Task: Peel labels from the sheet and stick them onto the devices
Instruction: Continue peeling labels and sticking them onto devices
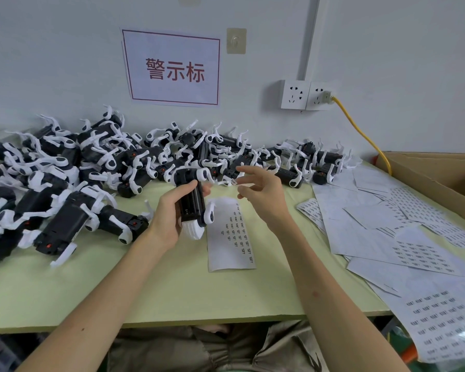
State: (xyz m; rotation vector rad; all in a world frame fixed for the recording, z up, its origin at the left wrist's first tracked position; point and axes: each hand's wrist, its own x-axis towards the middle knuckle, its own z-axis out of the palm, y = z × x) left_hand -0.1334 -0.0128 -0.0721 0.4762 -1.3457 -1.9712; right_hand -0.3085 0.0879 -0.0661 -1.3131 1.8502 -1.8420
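Black plastic, that device (pixel 192 201) stands upright in your left hand (pixel 169 213), fingers wrapped round its body, likely so a face turns toward your right hand (pixel 261 191) at three o'clock, fingers loosely spread; any label there is too small to tell. Your label sheet (pixel 231 237) lies flat at five o'clock, within reach.

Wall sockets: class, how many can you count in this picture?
2, side by side right of the sign: the left socket has nothing plugged in, the right socket takes the yellow cable.
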